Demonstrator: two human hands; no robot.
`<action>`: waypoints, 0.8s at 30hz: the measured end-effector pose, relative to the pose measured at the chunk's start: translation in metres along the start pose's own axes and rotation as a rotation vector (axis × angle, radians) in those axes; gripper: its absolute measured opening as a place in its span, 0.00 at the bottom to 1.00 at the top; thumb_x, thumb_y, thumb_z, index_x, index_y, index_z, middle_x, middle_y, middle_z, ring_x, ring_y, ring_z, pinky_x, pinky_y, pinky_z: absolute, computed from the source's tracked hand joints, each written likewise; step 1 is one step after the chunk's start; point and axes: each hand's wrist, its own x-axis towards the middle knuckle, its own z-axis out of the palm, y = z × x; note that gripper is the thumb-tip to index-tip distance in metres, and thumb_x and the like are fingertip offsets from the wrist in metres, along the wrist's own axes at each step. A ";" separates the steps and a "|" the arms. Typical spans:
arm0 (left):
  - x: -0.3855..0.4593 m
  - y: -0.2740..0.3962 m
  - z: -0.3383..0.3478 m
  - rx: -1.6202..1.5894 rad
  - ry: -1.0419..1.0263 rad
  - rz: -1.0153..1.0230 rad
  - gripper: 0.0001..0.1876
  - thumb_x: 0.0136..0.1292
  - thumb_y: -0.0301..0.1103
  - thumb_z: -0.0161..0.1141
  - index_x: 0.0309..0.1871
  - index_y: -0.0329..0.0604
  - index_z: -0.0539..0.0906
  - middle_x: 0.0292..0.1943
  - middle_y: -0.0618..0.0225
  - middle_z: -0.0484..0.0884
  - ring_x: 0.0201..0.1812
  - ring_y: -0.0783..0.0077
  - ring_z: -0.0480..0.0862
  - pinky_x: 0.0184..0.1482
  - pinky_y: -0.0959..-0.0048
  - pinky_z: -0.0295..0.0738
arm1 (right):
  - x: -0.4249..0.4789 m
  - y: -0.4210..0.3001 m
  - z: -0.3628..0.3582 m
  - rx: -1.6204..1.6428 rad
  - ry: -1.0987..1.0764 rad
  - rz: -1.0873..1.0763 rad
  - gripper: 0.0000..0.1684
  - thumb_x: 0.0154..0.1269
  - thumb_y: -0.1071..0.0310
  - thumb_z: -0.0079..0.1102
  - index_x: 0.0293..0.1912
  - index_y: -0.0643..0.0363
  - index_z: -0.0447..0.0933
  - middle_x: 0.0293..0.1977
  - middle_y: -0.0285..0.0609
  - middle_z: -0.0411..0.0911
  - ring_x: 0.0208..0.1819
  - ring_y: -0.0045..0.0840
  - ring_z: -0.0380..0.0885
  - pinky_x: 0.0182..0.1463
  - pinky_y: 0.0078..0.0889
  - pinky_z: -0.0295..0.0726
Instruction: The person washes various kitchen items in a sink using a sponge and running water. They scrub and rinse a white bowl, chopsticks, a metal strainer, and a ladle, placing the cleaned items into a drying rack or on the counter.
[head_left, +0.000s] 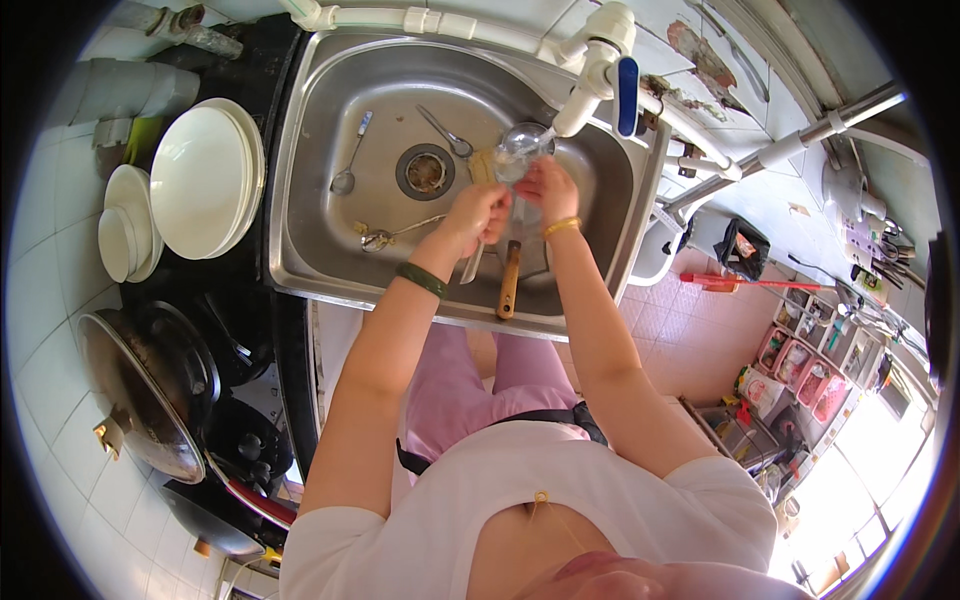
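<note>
Under the running tap (574, 112), both my hands are close together over the stainless steel sink (322, 255). My left hand (480, 214) has curled fingers; a flat metal handle (472, 266) shows just below it. Beside it, my right hand (551, 187) bends its fingers at the stream. A rounded, shiny metal bowl shape (525, 139) lies beneath the water, blurred by splashing. Whether either hand grips something is unclear. A wooden utensil handle (510, 281) rests towards the sink's front. Metal spoons (343, 182) (459, 146) (376, 240) lie left of my hands, around the drain (425, 172).
White plates (199, 184) and bowls (124, 236) stand stacked on the black counter left of the sink. A pan lid (142, 397) and dark pans (247, 435) are nearer me. The tap's blue lever (626, 97) juts out above the right side. Food scraps lie in the basin.
</note>
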 end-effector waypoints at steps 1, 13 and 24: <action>0.002 0.002 0.000 -0.031 0.044 0.027 0.13 0.68 0.40 0.45 0.26 0.48 0.67 0.15 0.81 0.58 0.13 0.86 0.53 0.15 0.82 0.47 | 0.002 0.011 -0.022 -0.157 0.016 -0.034 0.16 0.67 0.59 0.51 0.43 0.63 0.75 0.29 0.41 0.79 0.28 0.28 0.78 0.37 0.29 0.79; 0.016 -0.012 -0.004 0.029 0.115 0.112 0.14 0.69 0.35 0.45 0.42 0.34 0.78 0.22 0.73 0.71 0.20 0.80 0.67 0.19 0.80 0.59 | 0.008 0.061 -0.091 -1.456 -0.234 -0.411 0.11 0.54 0.64 0.63 0.37 0.58 0.79 0.37 0.49 0.74 0.39 0.40 0.75 0.49 0.35 0.75; 0.009 -0.029 0.030 0.213 0.097 0.123 0.12 0.71 0.36 0.44 0.30 0.44 0.70 0.17 0.77 0.62 0.13 0.83 0.57 0.13 0.80 0.49 | 0.001 0.003 -0.007 -0.460 -0.002 -0.380 0.14 0.54 0.69 0.67 0.38 0.58 0.71 0.33 0.38 0.73 0.37 0.21 0.69 0.43 0.26 0.72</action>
